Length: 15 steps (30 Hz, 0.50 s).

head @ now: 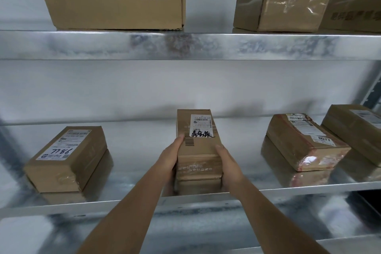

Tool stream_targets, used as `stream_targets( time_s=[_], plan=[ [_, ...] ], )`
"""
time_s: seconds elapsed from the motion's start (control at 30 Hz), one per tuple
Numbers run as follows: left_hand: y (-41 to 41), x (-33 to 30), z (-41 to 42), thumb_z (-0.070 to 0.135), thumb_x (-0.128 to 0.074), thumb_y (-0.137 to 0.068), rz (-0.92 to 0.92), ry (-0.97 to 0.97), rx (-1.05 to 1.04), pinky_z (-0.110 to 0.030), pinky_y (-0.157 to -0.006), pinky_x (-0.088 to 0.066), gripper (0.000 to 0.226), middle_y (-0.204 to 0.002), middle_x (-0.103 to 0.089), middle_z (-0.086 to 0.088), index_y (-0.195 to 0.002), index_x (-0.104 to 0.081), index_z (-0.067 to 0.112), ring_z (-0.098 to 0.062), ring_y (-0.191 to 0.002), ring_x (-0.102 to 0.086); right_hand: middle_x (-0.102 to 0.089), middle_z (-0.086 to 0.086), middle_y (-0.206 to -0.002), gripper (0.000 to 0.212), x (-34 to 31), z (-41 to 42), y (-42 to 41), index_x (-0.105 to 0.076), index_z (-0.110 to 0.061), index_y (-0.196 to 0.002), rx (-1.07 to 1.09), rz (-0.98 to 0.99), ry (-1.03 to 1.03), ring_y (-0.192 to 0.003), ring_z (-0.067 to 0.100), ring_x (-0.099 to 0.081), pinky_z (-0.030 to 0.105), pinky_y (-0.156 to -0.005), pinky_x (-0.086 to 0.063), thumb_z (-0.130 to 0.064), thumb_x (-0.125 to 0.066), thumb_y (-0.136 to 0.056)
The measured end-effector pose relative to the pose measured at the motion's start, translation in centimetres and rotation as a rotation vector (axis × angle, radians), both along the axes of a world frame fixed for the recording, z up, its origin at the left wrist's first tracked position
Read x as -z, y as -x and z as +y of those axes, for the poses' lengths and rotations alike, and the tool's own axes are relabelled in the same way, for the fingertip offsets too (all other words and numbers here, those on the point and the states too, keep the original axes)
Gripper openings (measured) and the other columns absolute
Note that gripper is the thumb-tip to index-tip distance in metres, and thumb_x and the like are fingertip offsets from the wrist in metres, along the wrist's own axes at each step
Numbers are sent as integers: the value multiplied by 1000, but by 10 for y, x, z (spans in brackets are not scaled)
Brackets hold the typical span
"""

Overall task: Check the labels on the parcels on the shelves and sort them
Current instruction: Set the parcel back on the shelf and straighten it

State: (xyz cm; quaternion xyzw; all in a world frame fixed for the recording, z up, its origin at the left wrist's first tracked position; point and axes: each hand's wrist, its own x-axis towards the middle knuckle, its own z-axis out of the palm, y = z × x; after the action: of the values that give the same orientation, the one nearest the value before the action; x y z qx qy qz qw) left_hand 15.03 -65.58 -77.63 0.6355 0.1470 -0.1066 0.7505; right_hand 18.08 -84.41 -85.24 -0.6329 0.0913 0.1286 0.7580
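A narrow brown parcel [198, 142] with a white label and black handwriting on top sits at the middle of the metal shelf [144, 202]. My left hand [171, 156] grips its left side, thumb on the top near a barcode. My right hand [227, 166] grips its right side. To the left lies a parcel [68, 159] whose label reads 7786 upside down. A taped parcel [305, 142] marked 8077 lies to the right, with another parcel [356, 130] beside it at the frame's edge.
The upper shelf [185, 45] carries a large box with green tape [115, 0] at the left and two brown boxes [282, 0] at the right. A white wall backs the shelves. A lower shelf edge [309, 245] shows at the bottom.
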Motion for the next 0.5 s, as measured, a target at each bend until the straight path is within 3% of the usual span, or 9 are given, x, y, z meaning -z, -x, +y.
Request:
stream_targets(
  time_s=[0.2,0.3,0.37,0.43,0.5],
  plan=[
    [-3,0,1,53,-55,-99,-5,-9,-6,-25,-62,-53,41,-88,-80,0,-109,-74,18,-11,-71,-76,-67,-9,-133,90,-3,3,1,-55,-52,-135,15,-21,9,-124,23,-63,53,-113,-42,-87,-75,-54],
    [-6,-1,3,50,-57,-99,-30,-92,-23,-25,-63,-54,40,-92,-80,-3,-109,-74,14,-12,-73,-76,-72,-5,-125,75,-17,6,9,-61,-42,-132,16,-54,0,-119,25,-66,51,-110,-46,-72,-74,-65],
    [-10,1,5,46,-60,-99,-83,-193,-45,-31,-80,-57,49,-120,-73,-10,-130,-64,9,-20,-96,-74,-73,-5,-122,65,-26,8,15,-64,-40,-129,22,-79,50,-117,24,-68,50,-109,-47,-66,-71,-70],
    [-13,-3,7,42,-60,-100,-135,-372,-46,-38,-102,-50,66,-148,-54,-10,-155,-40,10,-27,-127,-59,-73,-6,-121,46,-37,9,19,-63,-38,-127,15,-125,200,-115,22,-67,49,-107,-50,-57,-63,-85],
    [-14,-10,9,40,-61,-100,-189,-541,-46,-42,-115,-40,70,-158,-42,-10,-159,-31,15,-28,-141,-46,-66,-5,-133,44,-56,8,23,-53,-32,-141,-12,-176,414,-119,20,-63,44,-107,-49,-45,-53,-99]
  ],
)
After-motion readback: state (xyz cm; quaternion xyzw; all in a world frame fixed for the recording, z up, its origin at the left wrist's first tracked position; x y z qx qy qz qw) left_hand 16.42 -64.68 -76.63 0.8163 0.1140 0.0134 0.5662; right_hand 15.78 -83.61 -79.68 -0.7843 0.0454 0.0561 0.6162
